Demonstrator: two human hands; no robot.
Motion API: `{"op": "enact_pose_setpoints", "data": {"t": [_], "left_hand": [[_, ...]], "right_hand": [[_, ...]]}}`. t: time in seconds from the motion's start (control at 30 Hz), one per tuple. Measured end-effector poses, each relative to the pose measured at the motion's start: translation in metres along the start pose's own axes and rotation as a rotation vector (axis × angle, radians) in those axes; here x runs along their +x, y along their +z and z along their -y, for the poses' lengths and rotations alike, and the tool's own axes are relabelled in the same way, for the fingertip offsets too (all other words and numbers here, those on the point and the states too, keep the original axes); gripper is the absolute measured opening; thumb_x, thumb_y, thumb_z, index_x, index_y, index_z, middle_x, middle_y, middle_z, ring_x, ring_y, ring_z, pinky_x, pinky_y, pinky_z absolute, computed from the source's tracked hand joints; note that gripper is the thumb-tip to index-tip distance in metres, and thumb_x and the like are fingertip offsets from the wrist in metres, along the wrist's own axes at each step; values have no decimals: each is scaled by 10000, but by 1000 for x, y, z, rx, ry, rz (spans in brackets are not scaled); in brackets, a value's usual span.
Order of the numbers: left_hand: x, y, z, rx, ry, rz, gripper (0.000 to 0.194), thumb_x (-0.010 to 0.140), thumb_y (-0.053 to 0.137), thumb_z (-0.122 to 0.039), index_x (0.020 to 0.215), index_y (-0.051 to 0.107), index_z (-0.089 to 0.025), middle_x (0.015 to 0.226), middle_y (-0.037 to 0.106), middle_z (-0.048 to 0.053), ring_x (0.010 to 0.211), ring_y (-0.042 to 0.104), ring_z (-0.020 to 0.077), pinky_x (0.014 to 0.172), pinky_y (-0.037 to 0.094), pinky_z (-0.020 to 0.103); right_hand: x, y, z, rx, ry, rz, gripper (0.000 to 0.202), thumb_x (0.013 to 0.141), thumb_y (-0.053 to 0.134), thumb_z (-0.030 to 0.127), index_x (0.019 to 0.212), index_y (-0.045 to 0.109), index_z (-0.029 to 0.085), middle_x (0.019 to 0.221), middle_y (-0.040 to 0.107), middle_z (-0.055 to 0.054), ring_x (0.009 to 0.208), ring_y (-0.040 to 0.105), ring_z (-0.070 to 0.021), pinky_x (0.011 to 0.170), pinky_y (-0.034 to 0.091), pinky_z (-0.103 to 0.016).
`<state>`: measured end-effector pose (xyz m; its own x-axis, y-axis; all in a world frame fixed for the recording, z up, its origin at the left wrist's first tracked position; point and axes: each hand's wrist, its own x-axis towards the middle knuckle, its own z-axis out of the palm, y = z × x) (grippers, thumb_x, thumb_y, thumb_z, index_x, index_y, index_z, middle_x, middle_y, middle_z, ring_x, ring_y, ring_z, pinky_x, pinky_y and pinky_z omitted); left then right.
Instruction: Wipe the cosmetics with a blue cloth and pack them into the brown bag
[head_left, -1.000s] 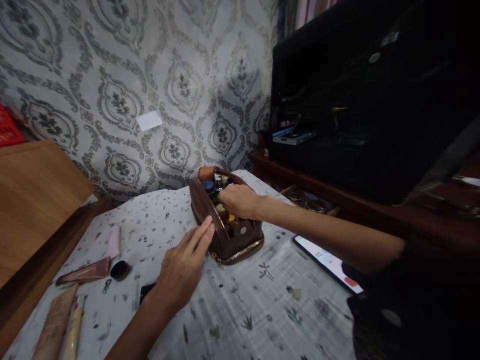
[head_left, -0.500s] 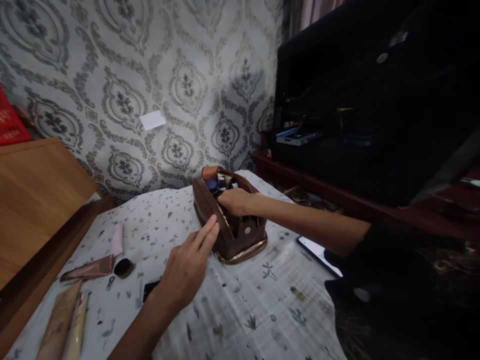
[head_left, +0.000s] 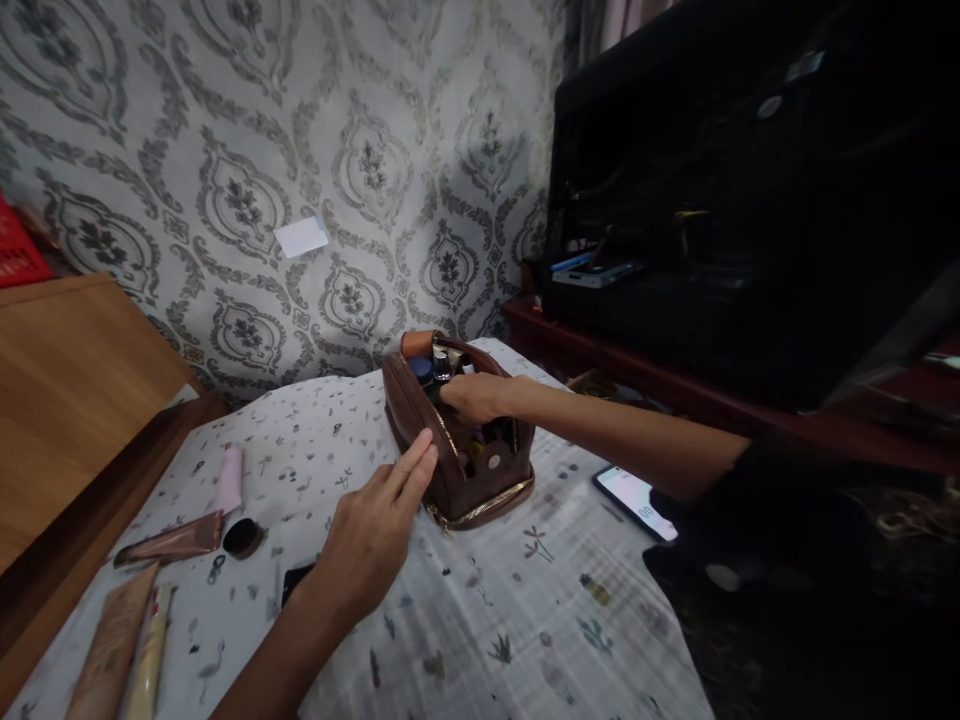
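Pouch: your brown leather toiletry pouch (head_left: 457, 440) sits on the patterned cloth (head_left: 525, 620), zip open, packed with small bottles and jars standing upright.
Long axis: it runs from the tan tab end, nearest the wallpapered wall (head_left: 225, 150), toward the snap-button end facing you; the mouth points straight up.
Left hand: your left hand (head_left: 373, 535) lies with fingers straight and spread, fingertips touching the pouch's left wall and closed on nothing (a bracing touch, I judge, to keep the soft side from sliding).
Right hand: your right hand (head_left: 474, 396) reaches over the pouch's mouth, fingers curled down among the bottles; I cannot tell whether they have pinched 1 or merely rest on the tops.
Left of the pouch: a pink tube (head_left: 229, 478), a bronze tube (head_left: 169, 540), a small black round cap (head_left: 242, 537) just beside it, and 2 beige tubes (head_left: 124, 645) nearer you.
Right of the pouch: a lit phone (head_left: 634, 497) lies flat, partly under your dark sleeve.
Behind the pouch: a dark cabinet (head_left: 712, 200) stands to the right.
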<state>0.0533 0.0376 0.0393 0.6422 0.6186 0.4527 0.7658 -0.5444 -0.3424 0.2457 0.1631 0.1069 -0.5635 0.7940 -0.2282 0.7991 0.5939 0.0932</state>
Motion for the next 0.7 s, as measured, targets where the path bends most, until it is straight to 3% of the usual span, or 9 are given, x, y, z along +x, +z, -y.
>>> {"op": "enact_pose_setpoints", "data": {"t": [0.47, 0.7], "left_hand": [[-2, 6, 2, -17, 19, -37, 793, 717, 354, 83, 1481, 392, -126, 1577, 426, 93, 976, 676, 160, 503, 513, 216], [-1, 5, 2, -47, 24, -52, 865, 739, 338, 85, 1565, 257, -158, 1536, 482, 116, 1018, 697, 160, 545, 540, 195]], "right_hand": [[-4, 1, 0, -3, 2, -15, 331, 900, 560, 156, 1171, 711, 42, 1170, 710, -239, 1045, 710, -305, 743, 510, -298], [-8, 2, 1, 27, -3, -50, 314, 904, 566, 180, 1149, 721, 59, 1130, 725, -219, 1040, 705, -298, 742, 498, -296]]}}
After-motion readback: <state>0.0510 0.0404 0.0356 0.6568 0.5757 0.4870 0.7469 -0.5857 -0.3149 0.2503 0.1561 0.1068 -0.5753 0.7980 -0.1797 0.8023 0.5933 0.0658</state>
